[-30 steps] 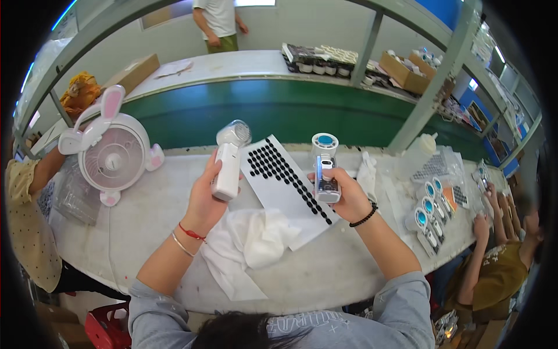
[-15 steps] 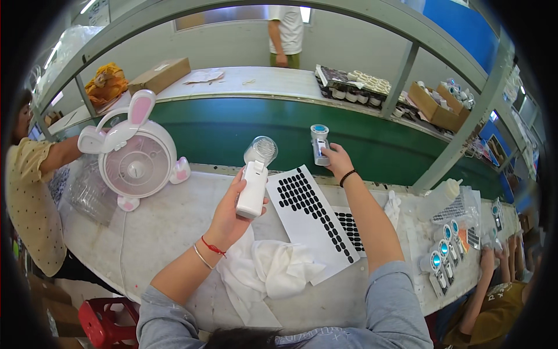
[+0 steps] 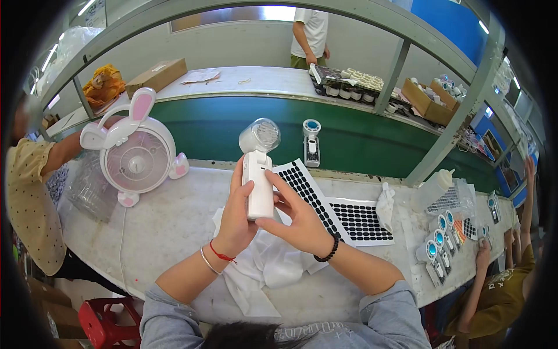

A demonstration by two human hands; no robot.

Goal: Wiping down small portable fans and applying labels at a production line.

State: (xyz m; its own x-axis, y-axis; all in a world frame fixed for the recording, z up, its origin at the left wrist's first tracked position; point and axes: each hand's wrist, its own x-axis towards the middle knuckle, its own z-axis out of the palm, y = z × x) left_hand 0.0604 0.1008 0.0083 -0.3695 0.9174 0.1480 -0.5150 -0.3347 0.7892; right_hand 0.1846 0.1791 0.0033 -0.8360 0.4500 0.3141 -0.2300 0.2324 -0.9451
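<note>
Gripping the white handheld fan (image 3: 258,174) from the side is the left hand (image 3: 235,218), fingers wrapped around the handle; the fan is held upright above the white cloth (image 3: 264,264), clear round head on top. The right hand (image 3: 296,218) is laid against the handle's other side, fingertips touching it, thumb spread (a pinch, not a full clench). Just right of the fan, two white sheets of black dot stickers (image 3: 331,200) are spread flat on the white worktable (image 3: 174,221). Behind the fan, at the green divider, a second handheld fan with a blue head (image 3: 312,142) is stood upright. Left of the fan, a pink-and-white rabbit-eared desk fan (image 3: 135,157) is seen. Far right of the fan, a row of blue-headed fans (image 3: 440,247) is laid out, with another person's hand (image 3: 482,250) beside it.
</note>
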